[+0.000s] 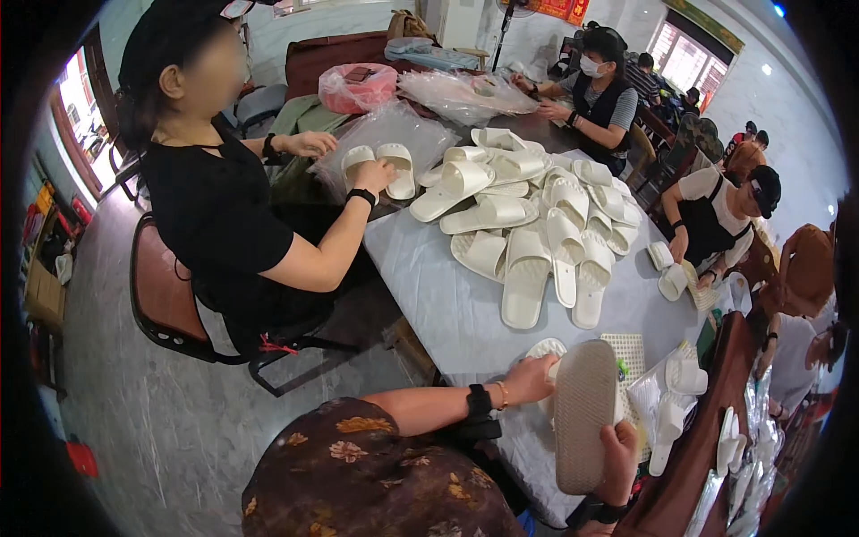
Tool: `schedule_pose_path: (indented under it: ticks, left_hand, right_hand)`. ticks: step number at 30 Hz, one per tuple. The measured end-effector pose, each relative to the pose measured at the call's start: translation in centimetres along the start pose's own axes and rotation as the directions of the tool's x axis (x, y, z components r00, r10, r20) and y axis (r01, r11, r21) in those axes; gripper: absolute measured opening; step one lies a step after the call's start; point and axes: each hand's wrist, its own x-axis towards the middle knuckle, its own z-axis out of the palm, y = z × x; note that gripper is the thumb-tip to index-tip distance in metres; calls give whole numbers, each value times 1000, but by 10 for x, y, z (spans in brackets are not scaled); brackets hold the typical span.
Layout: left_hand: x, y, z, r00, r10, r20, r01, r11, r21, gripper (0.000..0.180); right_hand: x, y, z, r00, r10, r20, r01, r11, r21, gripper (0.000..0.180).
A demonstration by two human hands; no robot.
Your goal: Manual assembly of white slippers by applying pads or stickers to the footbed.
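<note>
In front of me a white slipper point(586, 416) is tilted up, its beige textured sole facing me. My right hand point(619, 461) grips its lower edge, with the thumb against the sole. On its other side, my left hand point(531, 379) is closed at the upper edge, by the strap; the sole hides some of its fingertips. The toe of another slipper point(546, 346) shows on the table just beyond my left hand. To the right lie a perforated cream sheet point(624, 351) and a pair of slippers point(669, 421) on clear plastic.
A big heap of white slippers point(528, 210) covers the middle of the grey table point(420, 295). At the left, a seated co-worker handles a slipper pair point(394, 170) on plastic bags. Other people work at the far side and right. A red-brown chair point(165, 286) stands left.
</note>
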Motion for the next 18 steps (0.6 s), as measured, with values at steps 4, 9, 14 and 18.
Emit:
schedule_pose_path:
  ticks: [4, 9, 14, 18]
  left_hand:
    - [-10, 4, -35, 993, 78, 87, -99, 955, 280, 50]
    - [-27, -19, -22, 991, 131, 34, -134, 908, 397, 53]
    - [-31, -22, -22, 986, 161, 31, -161, 918, 363, 52]
    - [-21, -28, -24, 957, 288, 42, -285, 897, 338, 57]
  right_hand:
    - [3, 48, -12, 974, 216, 60, -218, 850, 480, 26]
    - [16, 133, 19, 979, -4, -205, 13, 999, 45, 41]
    - [-24, 69, 56, 971, -142, -193, 170, 976, 134, 77]
    - [-22, 61, 89, 965, -214, -149, 149, 922, -357, 95]
